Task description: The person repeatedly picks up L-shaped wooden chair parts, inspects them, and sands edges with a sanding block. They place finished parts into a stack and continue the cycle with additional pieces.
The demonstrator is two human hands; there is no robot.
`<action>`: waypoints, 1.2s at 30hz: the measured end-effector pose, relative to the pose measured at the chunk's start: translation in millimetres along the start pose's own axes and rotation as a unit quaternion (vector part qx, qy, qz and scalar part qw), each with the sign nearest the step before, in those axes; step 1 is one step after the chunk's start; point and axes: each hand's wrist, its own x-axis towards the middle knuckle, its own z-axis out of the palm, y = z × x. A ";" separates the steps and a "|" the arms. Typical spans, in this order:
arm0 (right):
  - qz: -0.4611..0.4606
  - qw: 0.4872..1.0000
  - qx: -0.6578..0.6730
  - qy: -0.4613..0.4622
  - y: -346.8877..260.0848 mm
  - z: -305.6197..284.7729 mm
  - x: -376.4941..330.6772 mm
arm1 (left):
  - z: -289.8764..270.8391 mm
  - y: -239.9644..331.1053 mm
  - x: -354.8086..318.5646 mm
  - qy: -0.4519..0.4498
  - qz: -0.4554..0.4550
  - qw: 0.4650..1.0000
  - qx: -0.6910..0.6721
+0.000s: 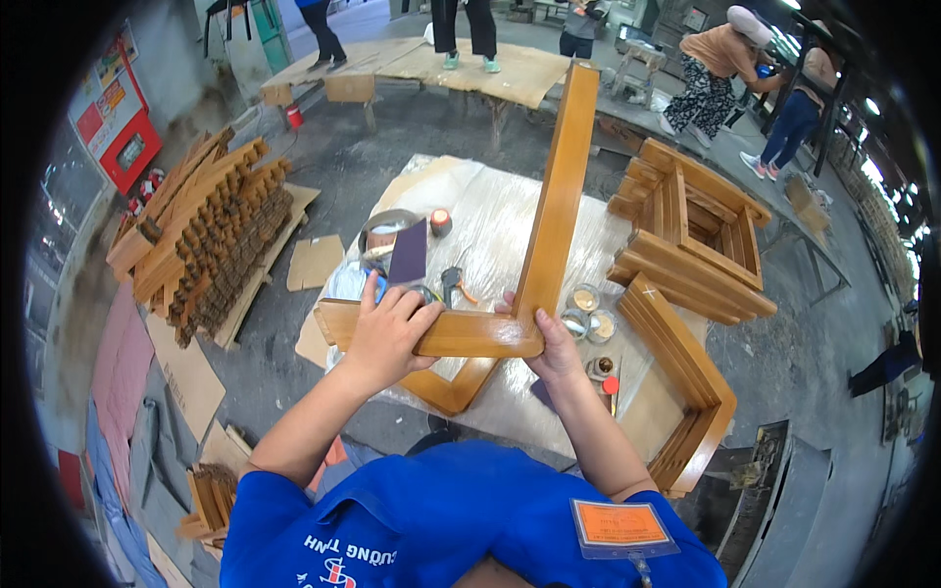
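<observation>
I hold up an L-shaped varnished wooden frame piece (561,186), its long leg pointing away and its short leg running left. My right hand (555,351) grips it at the corner, thumb on the near face and fingertips showing behind. Over the short leg lies my left hand (390,335), fingers bent across the wood near its left end; what is under the palm is hidden. Below, another angled wooden piece (453,394) rests on the plastic-covered work surface (490,211). Beyond my left hand are a dark purple sheet (410,253) and a metal bowl (382,227).
Stacked angled wooden pieces (686,382) and assembled frames (701,225) stand at the right. A large pile of wooden parts (201,235) sits at the left. Small open jars (586,297) and a red-capped container (611,385) lie near my right hand. Several people work farther back.
</observation>
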 end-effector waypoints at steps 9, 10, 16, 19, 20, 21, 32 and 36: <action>0.216 0.939 -0.200 0.177 86.1 -44.8 -50.7 | 97.5 -57.8 -59.2 -0.150 0.020 0.966 -0.211; 0.208 0.945 -0.194 0.162 93.0 -46.2 -51.4 | 105.1 -64.3 -61.0 -0.159 0.019 0.962 -0.222; 0.388 0.827 -0.389 0.116 103.8 -73.1 -41.3 | 134.3 -86.8 -73.5 -0.139 -0.039 0.977 -0.160; 0.328 0.786 -0.515 0.100 83.5 -91.4 -28.1 | 142.8 -86.8 -93.3 -0.027 -0.159 0.975 -0.153; 0.316 0.800 -0.498 0.115 72.5 -96.5 -23.0 | 145.4 -86.1 -103.6 -0.022 -0.213 0.955 -0.204; 0.285 0.815 -0.487 0.134 60.7 -100.9 -18.3 | 149.1 -83.7 -115.0 -0.017 -0.264 0.930 -0.255; 0.057 0.708 -0.667 0.227 -68.1 -218.4 165.6 | 249.1 -13.4 -160.6 -0.067 -0.543 0.187 -0.816; 0.280 0.699 -0.626 0.204 -80.0 -283.2 214.4 | 258.1 -13.1 -142.7 -0.033 -0.603 0.146 -0.784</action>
